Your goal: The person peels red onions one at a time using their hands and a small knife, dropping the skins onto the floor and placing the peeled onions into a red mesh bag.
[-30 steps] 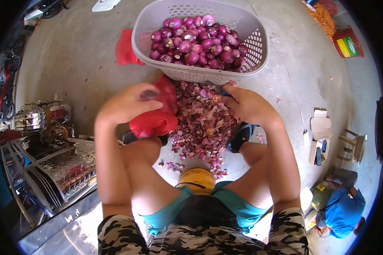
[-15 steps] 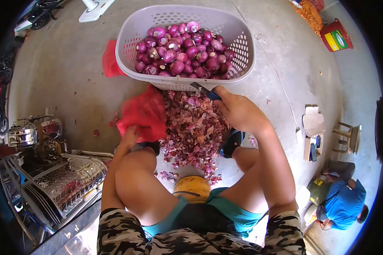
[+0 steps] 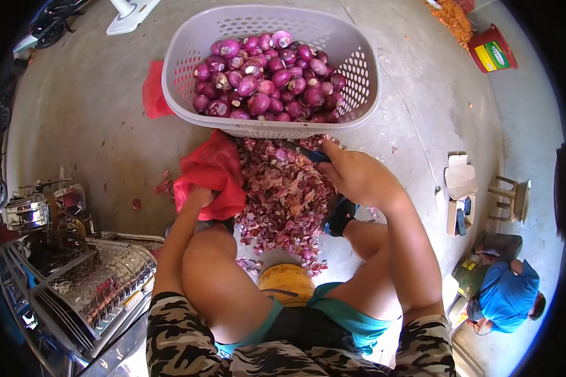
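My left hand (image 3: 199, 197) reaches into the mouth of a red mesh bag (image 3: 215, 164) on the floor; its fingers are hidden inside the bag. My right hand (image 3: 356, 172) is closed round the dark handle of a knife (image 3: 308, 151), whose blade points left over a heap of dry onion skins (image 3: 286, 195). The heap lies between my feet, right of the bag. Just beyond it stands a grey plastic basket (image 3: 270, 125) with many peeled-looking red onions (image 3: 267, 81) inside.
A yellow container (image 3: 286, 281) is between my legs. Left stands a metal vehicle frame (image 3: 88, 270). A red piece of mesh (image 3: 155, 90) lies beside the basket. On the right are an open cardboard box (image 3: 461, 213), a wooden stool (image 3: 511, 200), a red bucket (image 3: 493, 50) and a person in blue (image 3: 509, 295).
My left hand has moved deeper into the red bag. My right hand has lowered the knife slightly, from near the basket's edge to over the skins. The view has shifted a little.
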A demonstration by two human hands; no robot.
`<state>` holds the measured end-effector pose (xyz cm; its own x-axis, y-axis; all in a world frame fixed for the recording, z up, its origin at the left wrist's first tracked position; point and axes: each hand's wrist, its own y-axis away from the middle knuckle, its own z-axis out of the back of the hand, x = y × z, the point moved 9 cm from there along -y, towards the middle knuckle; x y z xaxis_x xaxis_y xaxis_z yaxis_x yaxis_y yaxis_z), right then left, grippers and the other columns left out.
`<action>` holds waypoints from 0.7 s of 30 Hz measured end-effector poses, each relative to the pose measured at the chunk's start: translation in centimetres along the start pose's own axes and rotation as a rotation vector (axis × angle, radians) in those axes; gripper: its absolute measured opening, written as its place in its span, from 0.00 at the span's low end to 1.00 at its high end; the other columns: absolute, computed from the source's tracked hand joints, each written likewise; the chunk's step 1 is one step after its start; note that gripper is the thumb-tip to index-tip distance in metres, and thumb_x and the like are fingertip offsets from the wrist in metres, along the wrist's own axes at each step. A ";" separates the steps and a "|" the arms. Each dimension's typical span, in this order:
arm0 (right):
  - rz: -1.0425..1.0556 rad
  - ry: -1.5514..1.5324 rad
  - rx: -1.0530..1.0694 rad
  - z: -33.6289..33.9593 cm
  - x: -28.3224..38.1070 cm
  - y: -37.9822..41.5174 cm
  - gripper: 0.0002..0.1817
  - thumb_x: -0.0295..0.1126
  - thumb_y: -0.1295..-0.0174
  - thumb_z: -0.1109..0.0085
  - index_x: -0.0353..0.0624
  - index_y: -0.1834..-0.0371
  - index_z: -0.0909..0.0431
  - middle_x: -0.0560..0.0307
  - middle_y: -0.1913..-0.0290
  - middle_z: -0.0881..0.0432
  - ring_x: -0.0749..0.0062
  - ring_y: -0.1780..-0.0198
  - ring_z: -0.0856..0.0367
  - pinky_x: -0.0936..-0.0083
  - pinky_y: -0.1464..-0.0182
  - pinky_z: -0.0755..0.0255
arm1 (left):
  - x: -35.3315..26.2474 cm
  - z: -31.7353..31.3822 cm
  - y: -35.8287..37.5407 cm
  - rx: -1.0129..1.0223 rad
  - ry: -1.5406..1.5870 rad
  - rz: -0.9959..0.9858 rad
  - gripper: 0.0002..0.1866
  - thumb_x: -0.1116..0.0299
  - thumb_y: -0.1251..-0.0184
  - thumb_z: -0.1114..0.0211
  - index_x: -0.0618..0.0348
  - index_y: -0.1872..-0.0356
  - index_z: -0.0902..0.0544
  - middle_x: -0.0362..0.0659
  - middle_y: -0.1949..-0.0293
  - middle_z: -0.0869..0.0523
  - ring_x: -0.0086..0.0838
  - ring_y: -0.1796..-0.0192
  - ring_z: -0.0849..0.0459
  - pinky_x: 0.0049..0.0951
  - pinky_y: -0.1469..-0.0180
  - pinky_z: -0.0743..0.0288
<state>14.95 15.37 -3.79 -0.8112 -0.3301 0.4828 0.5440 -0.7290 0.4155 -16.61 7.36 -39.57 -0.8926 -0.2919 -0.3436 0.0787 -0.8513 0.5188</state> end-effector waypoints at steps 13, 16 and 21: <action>-0.002 -0.005 0.016 0.1 -0.2 0.2 0.15 0.36 0.34 0.50 0.39 0.50 0.35 0.36 0.72 0.22 0.38 0.65 0.23 0.50 0.63 0.33 | -1.1 1.2 -1.9 0.008 -0.001 0.024 0.26 0.69 0.42 0.41 0.64 0.40 0.28 0.50 0.48 0.19 0.34 0.50 0.20 0.30 0.50 0.25; 0.037 -0.017 0.007 -0.1 0.1 0.3 0.14 0.36 0.34 0.50 0.40 0.52 0.35 0.37 0.73 0.22 0.39 0.65 0.23 0.49 0.63 0.33 | -1.5 1.6 -2.3 0.010 0.001 0.029 0.26 0.70 0.42 0.41 0.64 0.40 0.28 0.50 0.49 0.19 0.34 0.50 0.19 0.30 0.50 0.25; 0.030 0.006 0.050 -0.5 0.3 0.4 0.12 0.35 0.35 0.49 0.40 0.55 0.35 0.37 0.72 0.22 0.39 0.66 0.23 0.50 0.64 0.32 | -1.9 2.3 -2.8 0.015 0.012 0.027 0.26 0.70 0.42 0.41 0.64 0.40 0.28 0.50 0.49 0.19 0.34 0.51 0.19 0.30 0.51 0.25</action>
<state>14.84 14.67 -3.81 -0.7956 -0.3549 0.4910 0.5779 -0.6878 0.4393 -16.17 11.33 -38.61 -0.8849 -0.3196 -0.3388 0.0958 -0.8367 0.5392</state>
